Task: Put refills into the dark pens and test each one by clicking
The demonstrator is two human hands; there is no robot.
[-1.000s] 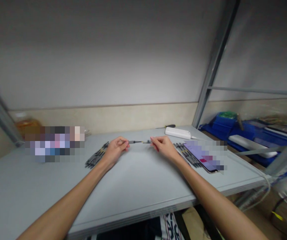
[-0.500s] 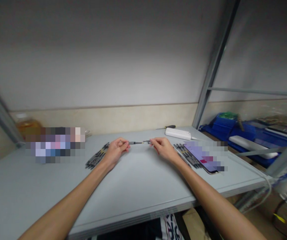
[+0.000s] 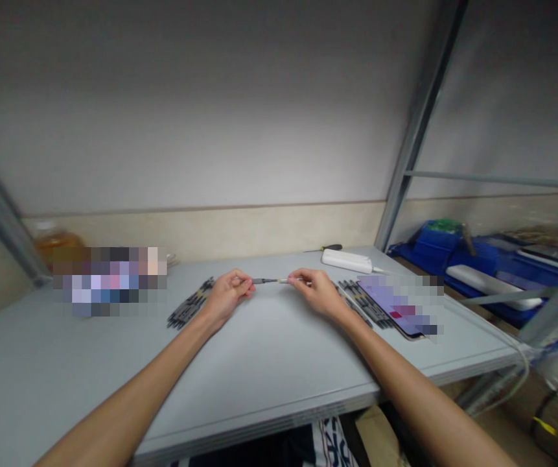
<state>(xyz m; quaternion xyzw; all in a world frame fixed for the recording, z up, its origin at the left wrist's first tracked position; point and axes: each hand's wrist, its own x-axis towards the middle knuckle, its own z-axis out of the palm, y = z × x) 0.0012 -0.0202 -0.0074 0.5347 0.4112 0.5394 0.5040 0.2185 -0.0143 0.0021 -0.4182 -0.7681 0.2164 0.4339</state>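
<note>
Above the middle of the table, my left hand [image 3: 232,290] pinches a grey pen [image 3: 260,281] between thumb and fingers, its thin dark end pointing right. Opposite it, my right hand [image 3: 310,287] is closed on a slim, light-coloured rod, perhaps a pen refill [image 3: 283,281], in line with the pen. The two pieces appear to meet end to end; whether they are joined I cannot tell. Beside my left wrist lies a bundle of grey pens [image 3: 190,306]. A second row of grey pens [image 3: 369,305] lies to the right of my right hand.
A phone [image 3: 390,305] with a blurred screen lies at the right. Behind it are a white power strip [image 3: 345,261] and a screwdriver [image 3: 331,247]. A pixelated pile [image 3: 108,282] and a jar [image 3: 58,245] stand at the left. Metal posts [image 3: 412,143] rise beside the table.
My right fingers have come slightly closer to the pen's end. The dark piece seen at their tips earlier no longer shows; a thin light rod does. My left hand has barely moved.
</note>
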